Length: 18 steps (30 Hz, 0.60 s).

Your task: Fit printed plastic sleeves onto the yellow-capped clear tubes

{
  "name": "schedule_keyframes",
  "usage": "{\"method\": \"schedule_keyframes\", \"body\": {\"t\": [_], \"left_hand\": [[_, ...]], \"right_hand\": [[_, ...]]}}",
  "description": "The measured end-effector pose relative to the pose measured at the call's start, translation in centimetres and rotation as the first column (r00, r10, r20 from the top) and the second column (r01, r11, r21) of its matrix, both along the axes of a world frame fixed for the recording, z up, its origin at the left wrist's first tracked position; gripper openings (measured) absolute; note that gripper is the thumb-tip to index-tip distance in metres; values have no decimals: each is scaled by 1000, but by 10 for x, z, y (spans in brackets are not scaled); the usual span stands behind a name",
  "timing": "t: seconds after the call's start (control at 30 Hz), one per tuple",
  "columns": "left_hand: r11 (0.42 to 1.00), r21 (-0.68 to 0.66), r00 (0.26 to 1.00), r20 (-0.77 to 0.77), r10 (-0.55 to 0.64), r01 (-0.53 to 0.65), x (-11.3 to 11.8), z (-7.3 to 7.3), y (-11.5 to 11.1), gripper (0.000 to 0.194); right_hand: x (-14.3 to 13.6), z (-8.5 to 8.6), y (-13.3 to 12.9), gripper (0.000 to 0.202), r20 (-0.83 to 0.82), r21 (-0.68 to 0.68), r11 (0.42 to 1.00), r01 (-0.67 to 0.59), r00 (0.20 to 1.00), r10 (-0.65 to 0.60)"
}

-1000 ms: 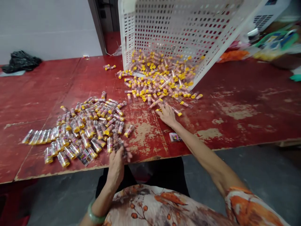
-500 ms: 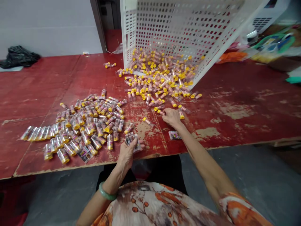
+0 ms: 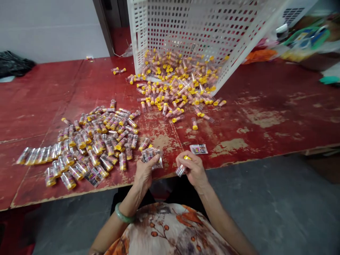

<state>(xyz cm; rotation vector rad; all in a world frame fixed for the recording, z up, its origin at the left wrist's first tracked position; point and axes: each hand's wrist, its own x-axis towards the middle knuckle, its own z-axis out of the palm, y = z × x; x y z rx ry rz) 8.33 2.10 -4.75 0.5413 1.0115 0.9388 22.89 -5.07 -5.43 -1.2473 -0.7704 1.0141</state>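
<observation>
My left hand (image 3: 145, 170), closed with the thumb on top, holds several printed labels (image 3: 152, 154) above the table's front edge. A small yellow bit shows just behind them. To its right, my right hand (image 3: 196, 170) is closed round a small clear tube (image 3: 181, 170) with a yellow cap, its clear end pointing down and left. Beyond the right hand, a small stack of printed labels (image 3: 198, 149) lies on the table. Left of my left hand spreads a pile of labelled tubes (image 3: 99, 141), with a loose printed label (image 3: 94, 177) at its front edge.
A white perforated basket (image 3: 139, 42) lies tipped at the back, with yellow-capped tubes (image 3: 183, 86) spilling from it onto the worn red table (image 3: 255, 124). A black plastic bag (image 3: 16, 63) sits far left. Bags and a green basket (image 3: 316, 39) stand back right.
My right hand has come back from the spilled tubes towards my body, with a tube in it. The loose tube between my hands is gone from its spot. My left hand still holds the labels.
</observation>
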Motion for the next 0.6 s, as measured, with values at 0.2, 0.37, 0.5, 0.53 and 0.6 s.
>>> {"method": "schedule_keyframes", "body": {"t": [0.2,0.37,0.5,0.53,0.6], "left_hand": [[997,6,997,24,-74,74,0,0,-13,32],[994,-43,993,78,-92,96,-5,-7,-10,35],[996,-71,997,61,-57,61,-7,-6,-6,39],[996,-74,997,62,-44,49,-6,-5,-6,40],[997,-77,997,75,-21,27,-6,-3,-6,41]], "right_hand": [[-20,-5,9,21,107,-258,964,-66,990,96],[-22,-11,13,20,88,-325,945,-49,993,82],[-13,-6,11,26,72,-314,947,-63,993,90],[-9,-3,8,28,37,-286,956,-67,996,81],[-3,5,-1,30,-64,-204,974,-97,994,85]]}}
